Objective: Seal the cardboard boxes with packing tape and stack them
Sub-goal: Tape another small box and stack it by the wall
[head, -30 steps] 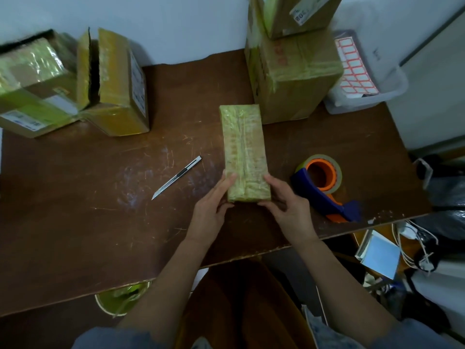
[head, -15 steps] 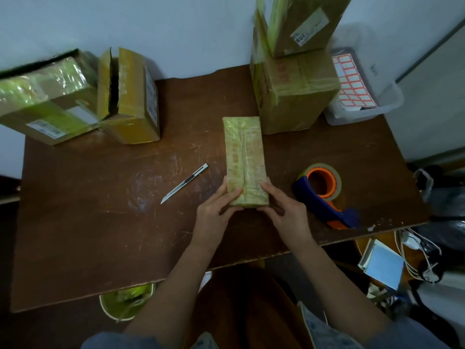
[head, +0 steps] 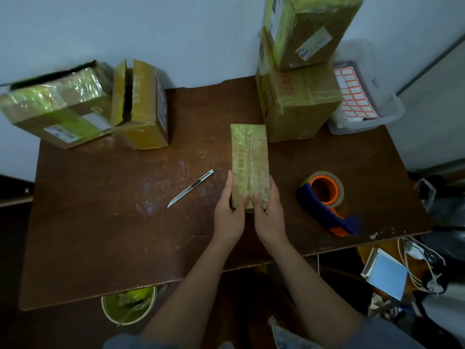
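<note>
A long narrow cardboard box [head: 249,157], wrapped in glossy tape, lies lengthwise in the middle of the brown table [head: 113,222]. My left hand [head: 230,212] grips its near left corner and my right hand [head: 268,214] its near right corner, thumbs side by side on its top. A tape dispenser [head: 327,200] with a blue handle and an orange core lies to the right of the box. At the back right, a taped box [head: 299,104] carries a smaller taped box [head: 309,28].
A utility knife [head: 191,188] lies left of the narrow box. Two more boxes sit at the back left: a taped one [head: 55,109] and one [head: 141,107] with its flaps parted. A clear bin [head: 364,107] with label sheets stands at the back right. A bucket [head: 129,307] is under the table's front edge.
Both thumbs slid inward along the near end of the narrow box until they meet at its middle seam. The view tilted up; the box itself stays in place.
</note>
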`<state>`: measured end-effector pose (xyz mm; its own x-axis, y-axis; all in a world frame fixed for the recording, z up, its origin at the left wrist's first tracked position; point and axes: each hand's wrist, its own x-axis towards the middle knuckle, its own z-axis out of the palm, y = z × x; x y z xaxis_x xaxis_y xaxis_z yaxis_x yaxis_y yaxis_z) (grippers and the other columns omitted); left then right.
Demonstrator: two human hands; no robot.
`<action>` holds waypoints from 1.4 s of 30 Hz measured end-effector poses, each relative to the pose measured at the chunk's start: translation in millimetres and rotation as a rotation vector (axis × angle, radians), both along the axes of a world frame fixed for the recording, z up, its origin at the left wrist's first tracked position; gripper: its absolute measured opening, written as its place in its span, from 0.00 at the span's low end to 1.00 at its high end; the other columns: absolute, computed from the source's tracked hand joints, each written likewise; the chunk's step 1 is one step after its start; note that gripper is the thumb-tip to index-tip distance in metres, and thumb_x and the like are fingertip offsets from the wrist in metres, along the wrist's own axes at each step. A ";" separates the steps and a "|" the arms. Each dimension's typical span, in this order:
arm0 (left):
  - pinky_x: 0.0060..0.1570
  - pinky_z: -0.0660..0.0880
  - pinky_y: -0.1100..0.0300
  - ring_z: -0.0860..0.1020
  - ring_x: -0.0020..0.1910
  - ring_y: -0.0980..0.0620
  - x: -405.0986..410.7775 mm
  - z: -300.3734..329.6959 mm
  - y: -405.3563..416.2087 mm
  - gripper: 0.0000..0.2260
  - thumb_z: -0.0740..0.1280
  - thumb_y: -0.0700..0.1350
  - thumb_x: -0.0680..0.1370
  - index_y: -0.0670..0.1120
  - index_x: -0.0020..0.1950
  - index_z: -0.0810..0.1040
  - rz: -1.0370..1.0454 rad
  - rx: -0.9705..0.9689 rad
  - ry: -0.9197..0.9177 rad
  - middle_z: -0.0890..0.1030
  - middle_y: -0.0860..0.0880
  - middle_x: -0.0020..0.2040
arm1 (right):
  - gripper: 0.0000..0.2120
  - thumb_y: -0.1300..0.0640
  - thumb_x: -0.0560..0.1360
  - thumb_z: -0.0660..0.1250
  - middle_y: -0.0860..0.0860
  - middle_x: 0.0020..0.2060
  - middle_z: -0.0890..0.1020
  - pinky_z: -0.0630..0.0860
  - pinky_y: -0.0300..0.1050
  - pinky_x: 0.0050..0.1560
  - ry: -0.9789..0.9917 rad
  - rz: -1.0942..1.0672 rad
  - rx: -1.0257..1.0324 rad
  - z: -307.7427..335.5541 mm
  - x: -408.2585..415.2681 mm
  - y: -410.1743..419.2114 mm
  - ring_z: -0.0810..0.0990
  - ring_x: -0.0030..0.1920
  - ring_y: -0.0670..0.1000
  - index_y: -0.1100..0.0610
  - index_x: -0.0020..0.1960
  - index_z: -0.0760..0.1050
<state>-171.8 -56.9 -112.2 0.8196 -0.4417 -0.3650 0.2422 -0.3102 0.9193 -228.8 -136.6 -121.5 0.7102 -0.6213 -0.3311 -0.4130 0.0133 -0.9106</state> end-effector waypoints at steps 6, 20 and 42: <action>0.57 0.67 0.78 0.70 0.60 0.74 4.7 -7.1 0.5 0.21 0.62 0.42 0.82 0.47 0.75 0.66 0.087 0.070 -0.159 0.72 0.58 0.66 | 0.23 0.49 0.84 0.54 0.43 0.64 0.73 0.69 0.23 0.56 0.004 -0.044 -0.067 -7.9 0.0 1.3 0.73 0.61 0.37 0.52 0.78 0.58; 0.47 0.71 0.77 0.78 0.48 0.68 10.4 -15.3 -15.8 0.16 0.58 0.47 0.84 0.44 0.68 0.75 0.112 0.169 -0.180 0.81 0.54 0.53 | 0.20 0.51 0.84 0.54 0.42 0.56 0.73 0.68 0.21 0.46 0.062 -0.029 -0.203 -7.1 17.7 -8.5 0.74 0.50 0.36 0.56 0.74 0.64; 0.33 0.66 0.72 0.78 0.38 0.54 28.7 -20.3 -28.5 0.18 0.54 0.47 0.84 0.36 0.56 0.78 0.128 0.210 -0.221 0.79 0.45 0.37 | 0.21 0.48 0.85 0.47 0.45 0.48 0.80 0.78 0.40 0.47 0.141 -0.031 -0.223 -3.9 35.8 -23.9 0.80 0.44 0.43 0.55 0.69 0.70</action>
